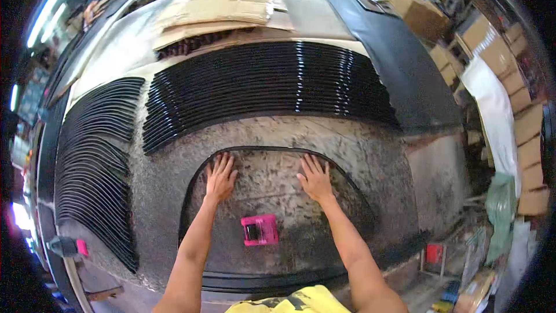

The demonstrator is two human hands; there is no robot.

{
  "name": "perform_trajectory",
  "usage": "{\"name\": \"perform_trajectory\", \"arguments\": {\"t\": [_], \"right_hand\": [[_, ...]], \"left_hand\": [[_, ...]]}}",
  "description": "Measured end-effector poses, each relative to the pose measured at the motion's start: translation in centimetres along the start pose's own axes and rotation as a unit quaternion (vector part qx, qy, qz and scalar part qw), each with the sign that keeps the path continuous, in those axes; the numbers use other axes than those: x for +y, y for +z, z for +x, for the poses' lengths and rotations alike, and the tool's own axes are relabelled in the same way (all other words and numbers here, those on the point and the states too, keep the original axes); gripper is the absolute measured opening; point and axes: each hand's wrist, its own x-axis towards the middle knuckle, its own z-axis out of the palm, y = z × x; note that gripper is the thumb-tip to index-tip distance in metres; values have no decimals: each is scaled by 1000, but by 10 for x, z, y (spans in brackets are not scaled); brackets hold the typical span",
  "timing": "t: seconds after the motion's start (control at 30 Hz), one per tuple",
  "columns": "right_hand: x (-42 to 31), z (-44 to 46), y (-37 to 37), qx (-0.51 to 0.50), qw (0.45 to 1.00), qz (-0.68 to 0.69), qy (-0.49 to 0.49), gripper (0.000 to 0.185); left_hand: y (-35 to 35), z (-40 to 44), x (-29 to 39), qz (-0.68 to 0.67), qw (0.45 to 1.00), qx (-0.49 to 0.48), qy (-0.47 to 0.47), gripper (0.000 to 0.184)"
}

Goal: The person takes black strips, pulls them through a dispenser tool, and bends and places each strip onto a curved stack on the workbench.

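Note:
A long, thin black strip [263, 148] bends in an arch over the worn tabletop [266, 175], its sides curving back toward me. My left hand [220, 178] lies palm down inside the arch, fingers spread, with the fingertips at the strip's upper left bend. At the upper right bend, my right hand [315, 179] rests likewise, fingers stretched out and the tips at the strip. Neither hand is closed around anything. Between my forearms lies a bright pink object [267, 230] with a dark part on its left; its kind is unclear.
Beyond my hands, many black strips [260, 84] lie side by side, with another batch [95, 162] at the left. Flattened cardboard [223, 0] is piled at the back. More black strips [255, 282] run along the near edge. Cardboard boxes [530, 139] stand at the right.

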Motion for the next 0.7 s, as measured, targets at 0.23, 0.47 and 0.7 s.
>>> {"name": "perform_trajectory", "arguments": {"t": [0.23,0.47,0.7], "right_hand": [[40,75,1,19,999,-6,47,61],[61,91,-10,-28,997,-19,63,63],[112,73,-15,47,986,-38,157,61]], "left_hand": [[1,84,28,-17,1000,9,1,59],[8,101,33,-5,1000,17,4,59],[-3,102,43,26,999,-21,-11,60]]}}
